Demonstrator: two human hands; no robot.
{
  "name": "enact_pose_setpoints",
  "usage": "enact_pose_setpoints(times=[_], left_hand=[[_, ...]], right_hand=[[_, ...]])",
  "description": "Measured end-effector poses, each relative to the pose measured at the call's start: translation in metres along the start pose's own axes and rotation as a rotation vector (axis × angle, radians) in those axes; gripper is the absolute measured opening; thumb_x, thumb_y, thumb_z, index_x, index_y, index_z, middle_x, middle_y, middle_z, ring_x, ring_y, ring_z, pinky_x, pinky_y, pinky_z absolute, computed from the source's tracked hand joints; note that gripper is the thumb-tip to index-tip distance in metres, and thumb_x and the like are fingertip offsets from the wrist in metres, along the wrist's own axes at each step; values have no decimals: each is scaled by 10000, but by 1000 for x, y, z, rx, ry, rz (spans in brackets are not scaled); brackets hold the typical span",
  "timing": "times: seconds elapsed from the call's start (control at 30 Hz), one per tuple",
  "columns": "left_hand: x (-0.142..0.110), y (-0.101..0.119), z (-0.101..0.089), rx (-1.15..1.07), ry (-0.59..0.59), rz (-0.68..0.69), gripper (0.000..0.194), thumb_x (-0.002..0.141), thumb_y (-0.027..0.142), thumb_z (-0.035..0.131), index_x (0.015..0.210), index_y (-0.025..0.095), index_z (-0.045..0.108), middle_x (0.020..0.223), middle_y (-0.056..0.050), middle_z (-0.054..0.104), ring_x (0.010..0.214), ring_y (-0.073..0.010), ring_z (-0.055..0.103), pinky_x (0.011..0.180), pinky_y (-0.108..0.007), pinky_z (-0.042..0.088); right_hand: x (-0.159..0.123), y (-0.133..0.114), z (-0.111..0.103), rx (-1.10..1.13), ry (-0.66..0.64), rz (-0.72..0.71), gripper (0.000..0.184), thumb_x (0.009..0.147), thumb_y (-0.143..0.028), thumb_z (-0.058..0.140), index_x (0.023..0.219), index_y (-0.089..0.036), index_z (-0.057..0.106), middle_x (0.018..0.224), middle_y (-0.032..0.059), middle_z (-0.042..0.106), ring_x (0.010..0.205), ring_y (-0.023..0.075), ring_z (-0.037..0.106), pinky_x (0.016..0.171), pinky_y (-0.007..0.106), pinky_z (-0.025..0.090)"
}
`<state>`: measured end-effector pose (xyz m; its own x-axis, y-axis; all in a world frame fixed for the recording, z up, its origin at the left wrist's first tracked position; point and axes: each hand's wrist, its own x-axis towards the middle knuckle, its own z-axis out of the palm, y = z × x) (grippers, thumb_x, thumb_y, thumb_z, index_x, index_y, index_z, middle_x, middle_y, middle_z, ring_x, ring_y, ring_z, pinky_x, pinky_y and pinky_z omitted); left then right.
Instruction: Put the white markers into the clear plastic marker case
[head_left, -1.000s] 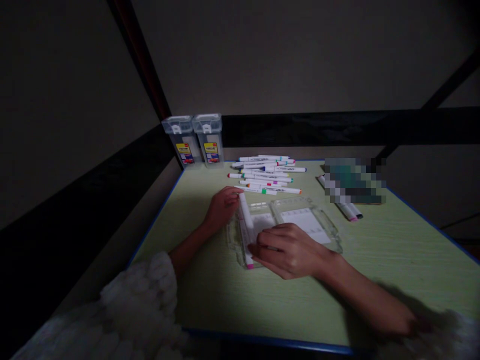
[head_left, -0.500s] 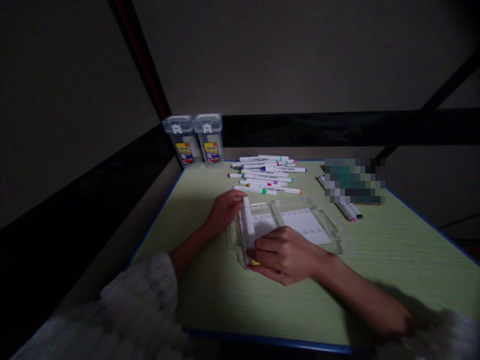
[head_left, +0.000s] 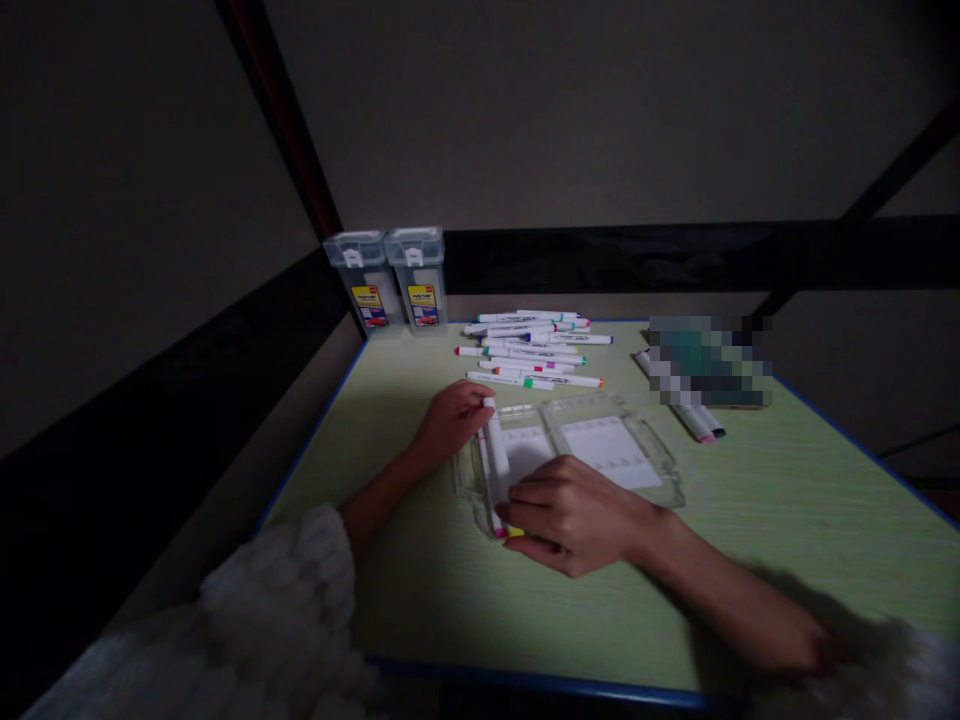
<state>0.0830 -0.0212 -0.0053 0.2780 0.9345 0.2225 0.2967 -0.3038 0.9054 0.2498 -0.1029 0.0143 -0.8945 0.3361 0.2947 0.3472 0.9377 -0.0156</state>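
A clear plastic marker case (head_left: pixel 551 420) lies opened out on the table, with white paper inserts in both halves. Along its left half runs a white marker (head_left: pixel 496 450), its far end beside the fingertips of my left hand (head_left: pixel 450 420). Those fingers are bent and closed around the far end and the case's edge. My right hand (head_left: pixel 574 515) pinches the near end of the marker, where a yellow tip shows under the fingers. A pink marker end (head_left: pixel 500 533) sits just left of the yellow one; the rest of that marker is mostly hidden.
Several white markers with coloured ends (head_left: pixel 536 350) lie in a loose pile behind the case. Two clear lidded boxes (head_left: pixel 415 285) stand at the back left. Thick markers (head_left: pixel 697 415) lie at the right beside a blurred flat object (head_left: pixel 709 365) on the pale green table (head_left: pixel 420 610).
The white marker has shifted slightly toward me and down. My right hand has moved a little the same way, baring more of the pink end. My left hand stays nearly still.
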Motion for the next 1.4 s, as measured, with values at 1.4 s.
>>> enact_pose_setpoints(times=[1.4], left_hand=[[7, -8, 3, -58, 60, -115, 152, 567, 202, 627, 694, 135, 575, 583, 12, 613, 562, -111, 581, 493, -183, 422]], right_hand=[[5, -3, -7, 141, -127, 113, 151, 811, -279, 454, 767, -157, 533, 591, -5, 551, 488, 92, 431, 486, 277, 197]])
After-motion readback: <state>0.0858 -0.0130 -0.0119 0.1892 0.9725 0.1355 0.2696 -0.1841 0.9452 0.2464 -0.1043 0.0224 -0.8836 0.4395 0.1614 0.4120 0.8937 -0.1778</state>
